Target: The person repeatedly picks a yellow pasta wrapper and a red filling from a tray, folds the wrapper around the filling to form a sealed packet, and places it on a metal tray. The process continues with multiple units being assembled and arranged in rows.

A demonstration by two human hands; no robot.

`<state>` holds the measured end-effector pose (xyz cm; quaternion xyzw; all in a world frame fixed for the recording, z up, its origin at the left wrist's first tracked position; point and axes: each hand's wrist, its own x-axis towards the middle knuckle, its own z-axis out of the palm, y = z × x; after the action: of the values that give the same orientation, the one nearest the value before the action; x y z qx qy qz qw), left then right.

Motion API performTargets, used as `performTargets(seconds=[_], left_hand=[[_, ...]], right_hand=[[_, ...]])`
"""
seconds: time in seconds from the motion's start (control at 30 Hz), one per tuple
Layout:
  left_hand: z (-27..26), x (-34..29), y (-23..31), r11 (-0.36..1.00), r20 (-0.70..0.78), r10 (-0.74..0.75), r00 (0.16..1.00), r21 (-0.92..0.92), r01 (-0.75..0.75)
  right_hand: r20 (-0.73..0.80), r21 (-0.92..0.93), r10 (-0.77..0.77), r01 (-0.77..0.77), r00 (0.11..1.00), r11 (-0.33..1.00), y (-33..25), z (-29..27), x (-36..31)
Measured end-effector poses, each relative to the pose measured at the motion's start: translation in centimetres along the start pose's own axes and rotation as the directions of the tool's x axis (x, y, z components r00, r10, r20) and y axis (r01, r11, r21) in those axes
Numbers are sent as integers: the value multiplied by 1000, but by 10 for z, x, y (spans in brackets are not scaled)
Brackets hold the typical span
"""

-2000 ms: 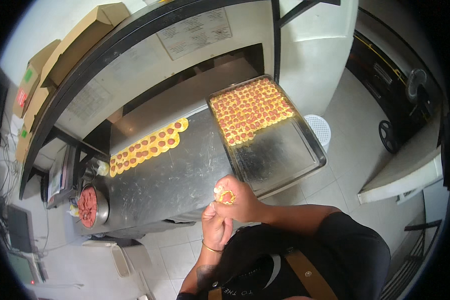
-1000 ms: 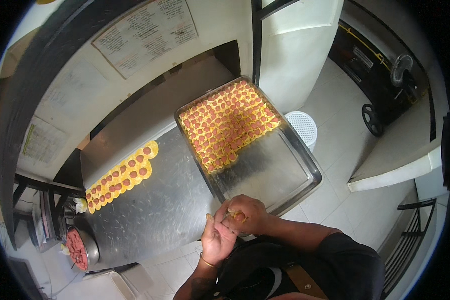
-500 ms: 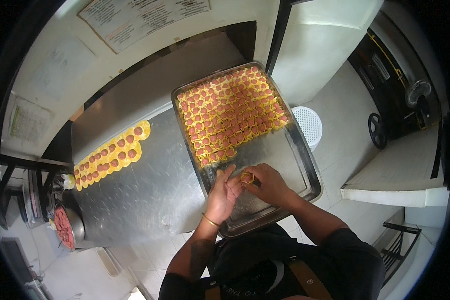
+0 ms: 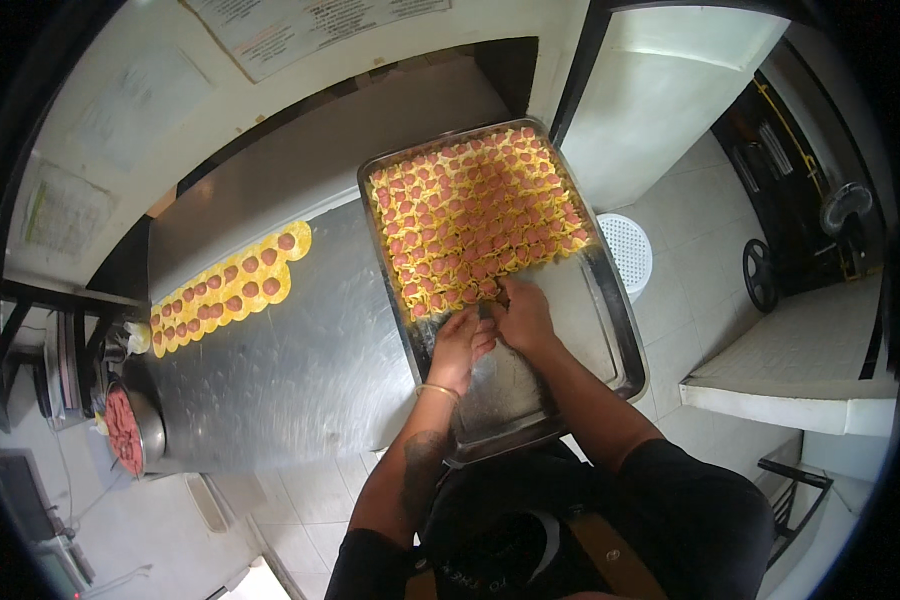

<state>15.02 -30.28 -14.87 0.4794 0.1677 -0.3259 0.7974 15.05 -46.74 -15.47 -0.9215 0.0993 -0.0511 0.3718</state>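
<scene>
Over the large metal tray (image 4: pixel 620 345), my right hand (image 4: pixel 525 315) reaches the front row of small open-topped dumplings (image 4: pixel 470 215), yellow wrappers around pink meat. Its fingertips pinch a dumpling (image 4: pixel 488 288) at the end of that row, partly covered by the fingers. My left hand (image 4: pixel 460 345) hovers just left of it, close to the same row. The left fingers are loosely bent and partly apart, with nothing seen in them. On the steel table to the left lie overlapping round yellow wrappers (image 4: pixel 282 268), each with a ball of meat.
A metal bowl (image 4: pixel 152 435) of pink meat filling stands at the table's (image 4: pixel 290 400) left end. Beyond the tray's right side is a white perforated basket (image 4: pixel 627 250). A pale panel (image 4: pixel 660 100) rises behind the tray's far right corner.
My right hand has moved forward with the dumpling, from near my left palm to the front row. The left hand has shifted slightly forward and its fingers have curled. The view has shifted a little.
</scene>
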Motion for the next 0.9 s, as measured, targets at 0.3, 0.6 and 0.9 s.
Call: performTargets(seconds=[0.3, 0.6, 0.9], left_hand=[[-16, -34, 17, 993, 151, 12, 988, -117, 6], [-199, -151, 72, 924, -172, 209, 963, -287, -252], [-294, -172, 100, 901, -146, 235, 961, -337, -271]], right_hand=[[99, -62, -100, 106, 990, 992, -26, -15, 10], [108, -97, -452, 462, 886, 882, -136, 36, -15], [424, -227, -487, 611, 763, 758, -284, 211, 109]])
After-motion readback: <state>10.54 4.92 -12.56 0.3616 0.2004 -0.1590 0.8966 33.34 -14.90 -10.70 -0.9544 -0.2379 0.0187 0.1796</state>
